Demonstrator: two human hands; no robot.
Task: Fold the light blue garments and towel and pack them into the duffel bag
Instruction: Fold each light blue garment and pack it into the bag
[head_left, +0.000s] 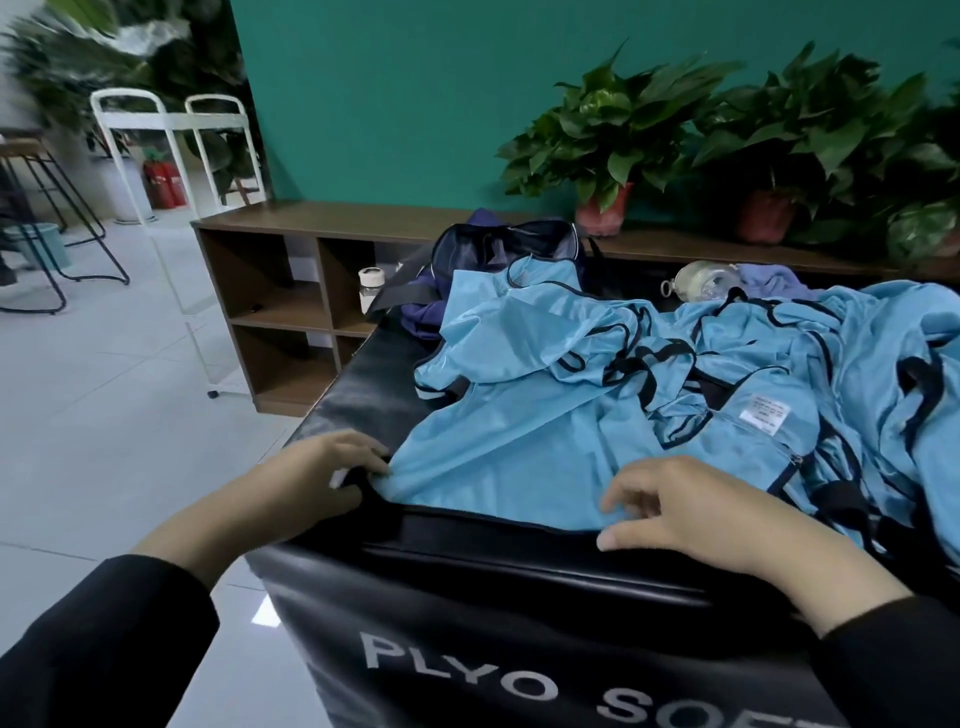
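Presently, left hand (332, 467) pinches the near-left hem corner of the front light blue garment (519, 431), fingers (371, 457) curled onto the fabric at the edge of the black padded surface (363, 384). Right hand (691, 509) rests on the same hem further right, fingers loosely bent and spread, thumb clear of the cloth, nothing clamped. Garment lies spread but wrinkled; more light blue garments (857, 364) heaped to the right, overlapping it. Duffel bag (509, 244), dark navy and unzipped, sits at the far edge, well apart from both hands. Towel not clearly identifiable; a purplish cloth (774, 280) beside a clear bottle (701, 280) may be it. Likely faults: thin, glossy, slippery fabric slides off the smooth vinyl-like surface if the hem is pulled toward the near edge; dark binding loops and straps of neighbouring garments tangle with the front piece, so lifting one probably drags others; a one-sided pinch tends to skew the fold line. Fabric reads as lightweight synthetic with a satin sheen, soft creases, dark piped edging and a white sewn label (766, 413). Surface is a firm rectangular block with seamed edges and printed lettering.
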